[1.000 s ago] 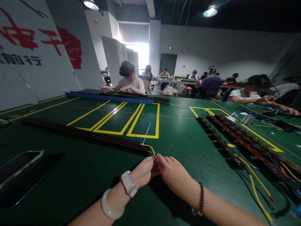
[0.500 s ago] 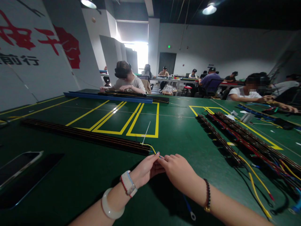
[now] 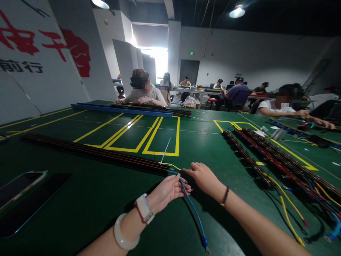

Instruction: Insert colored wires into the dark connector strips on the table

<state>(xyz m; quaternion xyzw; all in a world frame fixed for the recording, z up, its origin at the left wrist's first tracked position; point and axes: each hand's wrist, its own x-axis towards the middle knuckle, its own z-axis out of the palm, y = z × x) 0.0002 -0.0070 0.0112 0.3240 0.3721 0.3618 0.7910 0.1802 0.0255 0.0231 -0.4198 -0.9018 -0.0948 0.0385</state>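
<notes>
A long dark wire-bearing strip (image 3: 106, 153) lies across the green table, its right end by my hands. From that end come a blue cable (image 3: 195, 209) with a ring terminal and a thinner yellow wire (image 3: 170, 165). My left hand (image 3: 170, 188) pinches the blue cable between thumb and fingers near the strip's end; the cable runs over the fingers and down toward me. Above and to the right, my right hand (image 3: 204, 176) is closed on the yellow wire, holding it out to the right. A white cable tie (image 3: 165, 151) sticks up from the strip's end.
Several similar strips (image 3: 282, 156) with red, yellow and blue wires lie on the right. Two dark flat panels, one of them a panel with a pale edge (image 3: 23, 183), are at left. A blue channel (image 3: 122, 110) lies across the far side, where a person (image 3: 149, 90) leans over it.
My right hand has moved up from beside the left hand, drawing the yellow wire rightward. The blue cable now shows hanging across my left fingers.
</notes>
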